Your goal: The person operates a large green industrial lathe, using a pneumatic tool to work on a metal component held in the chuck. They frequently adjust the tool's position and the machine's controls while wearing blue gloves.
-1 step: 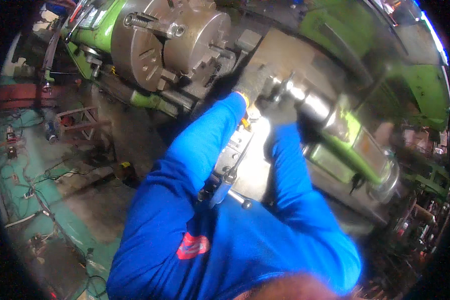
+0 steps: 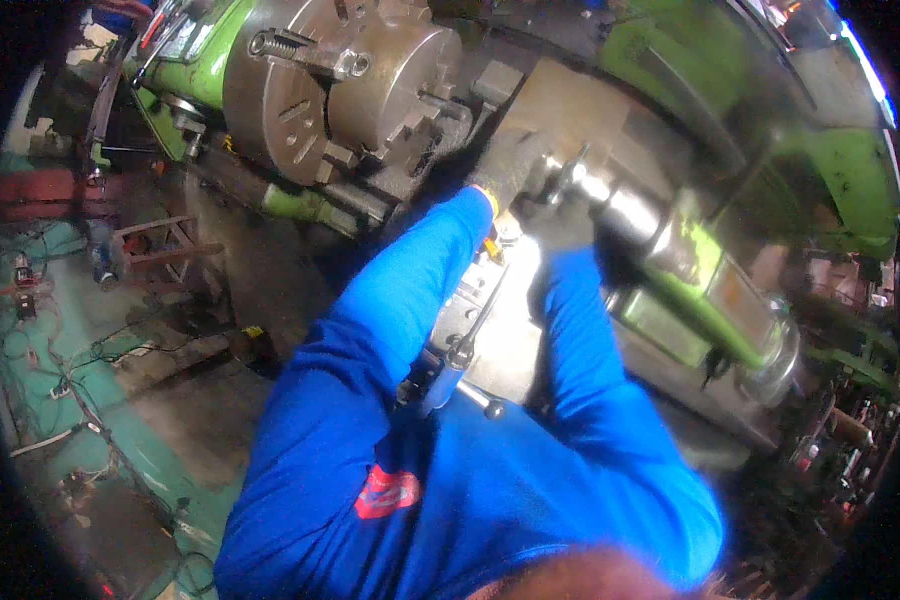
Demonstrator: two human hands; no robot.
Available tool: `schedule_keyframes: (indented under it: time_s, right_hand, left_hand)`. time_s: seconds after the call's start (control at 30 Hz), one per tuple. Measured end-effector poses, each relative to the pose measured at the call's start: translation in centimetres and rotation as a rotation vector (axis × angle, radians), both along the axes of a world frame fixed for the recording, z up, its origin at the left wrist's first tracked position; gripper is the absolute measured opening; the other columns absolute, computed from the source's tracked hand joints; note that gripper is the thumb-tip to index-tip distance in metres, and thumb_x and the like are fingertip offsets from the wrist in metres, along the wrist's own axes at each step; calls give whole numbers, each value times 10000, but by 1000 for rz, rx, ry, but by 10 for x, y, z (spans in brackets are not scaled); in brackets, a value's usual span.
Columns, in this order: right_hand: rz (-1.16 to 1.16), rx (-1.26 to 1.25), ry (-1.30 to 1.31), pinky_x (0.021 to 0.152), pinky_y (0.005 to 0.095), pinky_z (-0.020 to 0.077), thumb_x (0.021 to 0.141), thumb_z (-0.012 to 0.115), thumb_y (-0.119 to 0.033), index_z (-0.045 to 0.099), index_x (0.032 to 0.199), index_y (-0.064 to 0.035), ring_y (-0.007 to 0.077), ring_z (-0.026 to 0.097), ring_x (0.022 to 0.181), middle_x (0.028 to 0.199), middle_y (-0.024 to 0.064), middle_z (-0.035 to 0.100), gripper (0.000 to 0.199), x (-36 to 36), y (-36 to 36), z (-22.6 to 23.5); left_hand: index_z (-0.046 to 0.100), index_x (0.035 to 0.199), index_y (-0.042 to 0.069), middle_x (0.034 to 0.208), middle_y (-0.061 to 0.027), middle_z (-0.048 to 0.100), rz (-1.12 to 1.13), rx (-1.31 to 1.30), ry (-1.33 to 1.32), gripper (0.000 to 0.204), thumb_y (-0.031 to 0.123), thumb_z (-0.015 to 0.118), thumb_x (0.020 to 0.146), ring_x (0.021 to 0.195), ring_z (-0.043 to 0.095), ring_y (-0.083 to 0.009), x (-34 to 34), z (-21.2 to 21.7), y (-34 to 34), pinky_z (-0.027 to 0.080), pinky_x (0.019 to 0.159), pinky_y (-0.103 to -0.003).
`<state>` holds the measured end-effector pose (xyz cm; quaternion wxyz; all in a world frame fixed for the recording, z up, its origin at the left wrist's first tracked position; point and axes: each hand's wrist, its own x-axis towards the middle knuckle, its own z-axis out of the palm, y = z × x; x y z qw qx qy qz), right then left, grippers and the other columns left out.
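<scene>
My two hands, in dark gloves, are together at the end of a lathe's tailstock (image 2: 705, 250). From the tailstock juts a shiny round quill (image 2: 630, 212) with a bright metal fitting (image 2: 570, 178) at its front, which has a short crossbar. My left hand (image 2: 515, 165) is curled at the fitting's far-left end. Just below the fitting, my right hand (image 2: 565, 222) is closed against it. Dark gloves and glare hide the fingertips and whatever lies between them. Under my forearms are the tool slide (image 2: 460, 315) and a long-handled lever (image 2: 482, 318).
A large chuck (image 2: 390, 85) with stepped jaws is at the upper left, a steel bar with a spring (image 2: 305, 50) across its top. A metal plate (image 2: 570, 95) lies beyond my hands. A rusty frame (image 2: 170, 250) and cables lie on the green floor (image 2: 120, 440) at left.
</scene>
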<state>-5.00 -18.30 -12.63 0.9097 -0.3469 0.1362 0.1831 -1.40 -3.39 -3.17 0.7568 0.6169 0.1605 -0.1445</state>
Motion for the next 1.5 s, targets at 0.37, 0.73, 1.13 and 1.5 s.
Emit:
schedule_keyframes:
  time_s: [0.37,0.73,1.13,1.5]
  right_hand:
    - [-46,701,-27,882,386,518,1080,345,-227,534,1358,-27,298,579,1092,1227,176,588,391,-9,1,11]
    - [89,586,-123,812,385,548,1014,537,-218,549,1343,-85,274,608,1005,1210,115,604,355,2,-6,-37]
    - [27,183,-37,798,383,567,998,541,-181,544,1293,-65,232,641,993,1110,81,636,317,4,-4,-22]
    - [4,-231,35,683,328,566,1038,474,-247,638,1158,-18,209,673,812,954,114,694,306,-37,-4,63]
  left_hand:
    - [735,958,63,791,-100,705,-103,253,-563,156,181,700,862,655,679,-244,7,-32,-1,540,587,-378]
    - [765,919,127,909,-140,746,-216,373,-567,201,168,765,722,884,720,-330,10,-34,0,571,763,-448]
    - [735,1067,73,980,-179,724,-232,480,-537,234,140,616,877,958,704,-335,2,-30,1,564,825,-423]
    - [673,1128,51,1080,-152,657,54,20,-136,264,227,590,948,973,627,-252,-11,26,-5,520,842,-391]
